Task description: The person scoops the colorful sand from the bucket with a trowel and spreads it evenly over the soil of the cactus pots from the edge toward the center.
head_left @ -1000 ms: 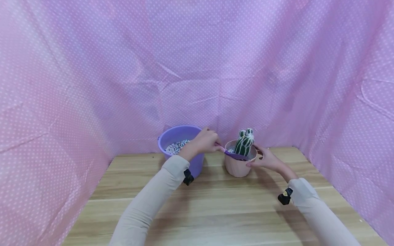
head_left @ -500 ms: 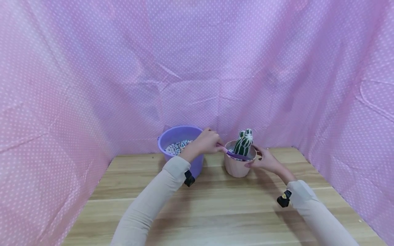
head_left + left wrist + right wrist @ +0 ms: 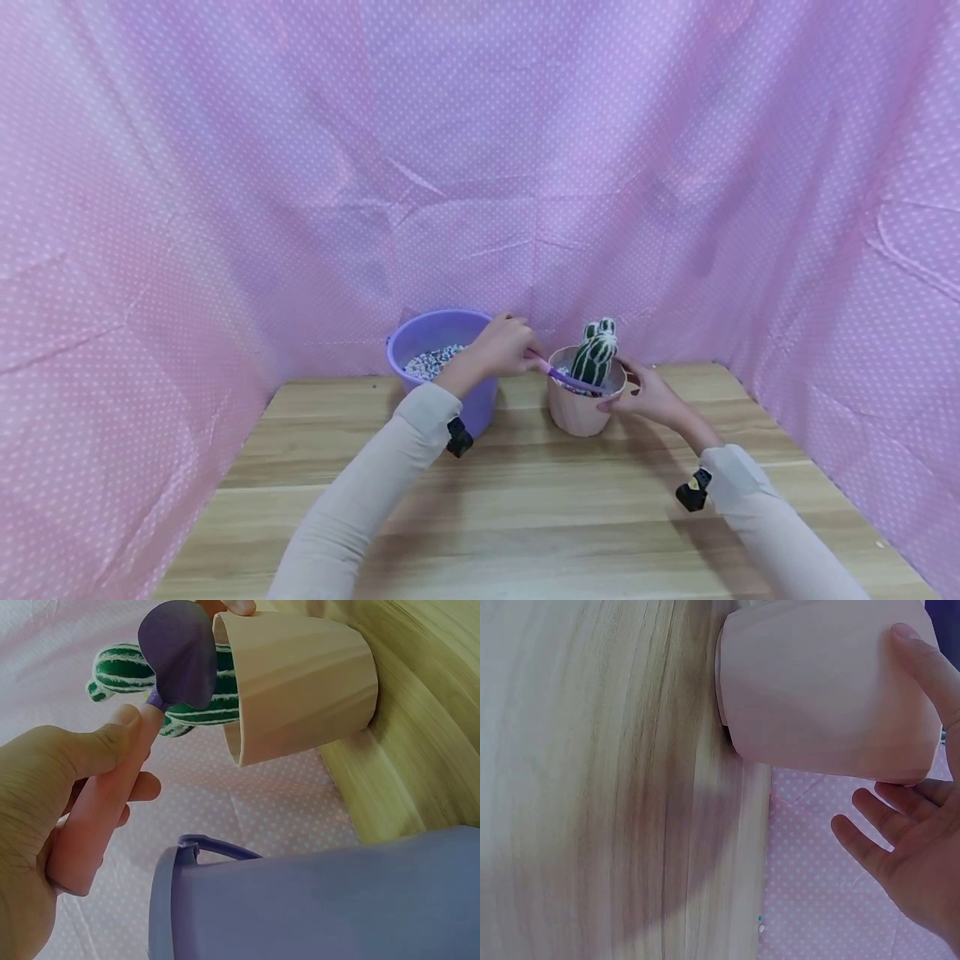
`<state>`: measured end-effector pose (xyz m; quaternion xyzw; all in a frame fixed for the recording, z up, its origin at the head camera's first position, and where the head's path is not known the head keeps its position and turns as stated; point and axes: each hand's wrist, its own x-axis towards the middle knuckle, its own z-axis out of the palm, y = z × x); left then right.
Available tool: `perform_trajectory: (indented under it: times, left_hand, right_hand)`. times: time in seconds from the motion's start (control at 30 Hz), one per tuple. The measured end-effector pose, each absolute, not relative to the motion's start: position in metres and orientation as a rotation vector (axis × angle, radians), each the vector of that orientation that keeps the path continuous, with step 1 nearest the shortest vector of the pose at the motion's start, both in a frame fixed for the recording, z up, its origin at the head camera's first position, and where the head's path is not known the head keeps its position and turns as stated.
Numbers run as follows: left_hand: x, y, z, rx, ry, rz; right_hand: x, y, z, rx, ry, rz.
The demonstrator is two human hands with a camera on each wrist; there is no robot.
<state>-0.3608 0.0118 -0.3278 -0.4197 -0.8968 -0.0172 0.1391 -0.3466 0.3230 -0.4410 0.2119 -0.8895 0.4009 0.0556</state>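
Purple trowel blade point(image 3: 574, 382) now tipped more edge-on at the pot's point(image 3: 579, 416) mouth, more pebbles point(image 3: 577, 391) (small, mixed colours) showing beneath it

Bright head view; dimmer wrist views; soft shadows point(image 3: 427, 510) cross the table point(image 3: 585, 517).

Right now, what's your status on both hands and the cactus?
Left hand gripping trowel, blade at mouth of pot. Right hand holding pot near rim. Cactus inside. Purple bucket nearby, not blocking.
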Motion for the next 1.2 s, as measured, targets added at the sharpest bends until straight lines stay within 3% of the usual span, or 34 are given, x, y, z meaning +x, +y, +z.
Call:
perform_trajectory:
  times: [0.77,1.03,1.2]
  left_hand:
    - [-0.347,-0.077,-0.307,-1.02,-2.525,-0.216]
    - [-0.34,-0.125,-0.306,-0.857,-2.527,-0.292]
    - [-0.336,-0.149,-0.305,-0.728,-2.472,-0.272]
  right_hand:
    - [-0.348,0.329,-0.431,0.687,-2.703,1.395]
    - [-0.321,0.33,-0.354,0.662,-2.577,1.518]
    - [-0.314,0.301,-0.301,0.699,-2.47,1.465]
